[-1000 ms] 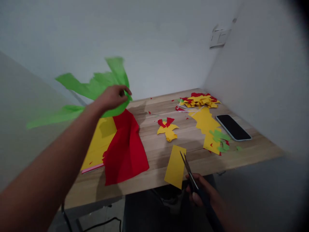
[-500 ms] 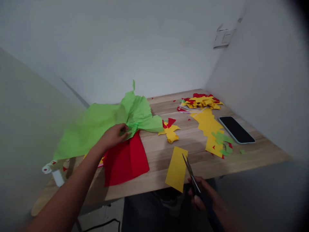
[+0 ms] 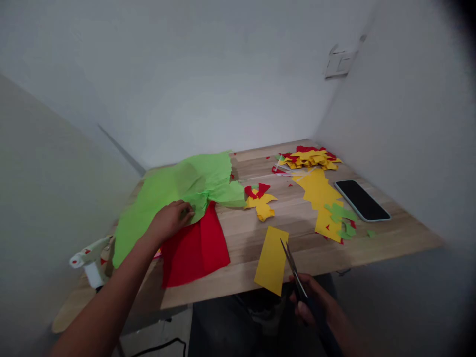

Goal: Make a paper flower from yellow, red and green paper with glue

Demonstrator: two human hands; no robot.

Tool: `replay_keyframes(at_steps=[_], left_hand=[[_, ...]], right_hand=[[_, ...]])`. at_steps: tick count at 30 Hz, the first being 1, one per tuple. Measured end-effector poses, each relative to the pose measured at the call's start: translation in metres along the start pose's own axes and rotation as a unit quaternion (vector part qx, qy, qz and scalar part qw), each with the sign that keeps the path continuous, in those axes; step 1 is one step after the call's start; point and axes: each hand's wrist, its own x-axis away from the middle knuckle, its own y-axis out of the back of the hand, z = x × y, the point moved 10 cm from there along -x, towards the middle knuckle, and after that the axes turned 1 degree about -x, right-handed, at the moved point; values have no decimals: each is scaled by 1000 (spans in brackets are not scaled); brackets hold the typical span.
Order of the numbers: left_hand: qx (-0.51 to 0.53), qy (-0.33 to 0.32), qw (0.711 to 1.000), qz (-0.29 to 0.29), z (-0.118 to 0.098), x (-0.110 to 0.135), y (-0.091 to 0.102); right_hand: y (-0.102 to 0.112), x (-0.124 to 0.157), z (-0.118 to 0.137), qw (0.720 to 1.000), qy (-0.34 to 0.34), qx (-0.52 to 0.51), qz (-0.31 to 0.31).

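My left hand (image 3: 173,218) has its fingers curled at the near edge of a large sheet of crinkled green paper (image 3: 167,183), apparently gripping it; the thumb is mostly hidden. A folded red sheet (image 3: 193,248) lies partly under the green one. Dark-handled scissors (image 3: 293,265) are held in my right hand (image 3: 316,302), with their blades slightly apart and pointing away from me. The blade tips overlap the right side of a yellow paper rectangle (image 3: 271,260), whose lower end sticks out past the table's front edge.
A white glue gun (image 3: 91,263) stands at the left end of the wooden table (image 3: 238,285). Yellow and red cut shapes (image 3: 310,158) are heaped at the back right, with yellow rectangles (image 3: 320,191), green scraps (image 3: 342,213) and a phone (image 3: 362,201) nearby. A yellow cutout (image 3: 262,206) lies mid-table.
The green paper's raised, bunched part has dropped and spread flat, and its left end has shifted right. My left hand has moved slightly left and down. My right hand stays put with the scissors.
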Motion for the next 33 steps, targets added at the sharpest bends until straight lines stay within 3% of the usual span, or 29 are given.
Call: replay_keyframes(at_steps=[4, 7, 9, 14, 16, 18, 20, 24, 26, 28, 31, 33], left_hand=[[-29, -8, 1000, -5, -3, 11, -4], [-55, 32, 997, -32, 6, 17, 2], [-51, 72, 992, -95, 13, 24, 27], [-30, 152, 939, -306, 26, 69, 120], [-26, 146, 933, -327, 24, 86, 133], [-18, 113, 949, -294, 18, 92, 122], [-18, 96, 969, -227, 13, 93, 93], [-59, 160, 984, -56, 14, 90, 26], [-68, 194, 979, -9, 15, 85, 13], [-48, 230, 971, -36, 18, 75, 25], [66, 294, 944, -137, 34, 56, 67], [118, 318, 926, -167, 44, 40, 96]], right_hand=[[-7, 2, 3, 999, 2, 15, 31], [-6, 1, -1, 1000, 17, -4, 19], [-5, 1, -5, 1000, 26, -15, 9], [-9, 7, -3, 1000, 18, -10, 21], [-10, 9, -3, 1000, 11, -16, 18], [-11, 9, -5, 999, 11, -35, 11], [-11, 7, -11, 999, 13, -50, 8], [-9, 2, -23, 998, 15, -49, 20], [-6, 1, -24, 999, 21, -45, 17], [-5, 1, -23, 999, 28, -38, 15], [-6, 1, -22, 998, 31, -42, 22], [-7, 2, -22, 998, 29, -42, 22]])
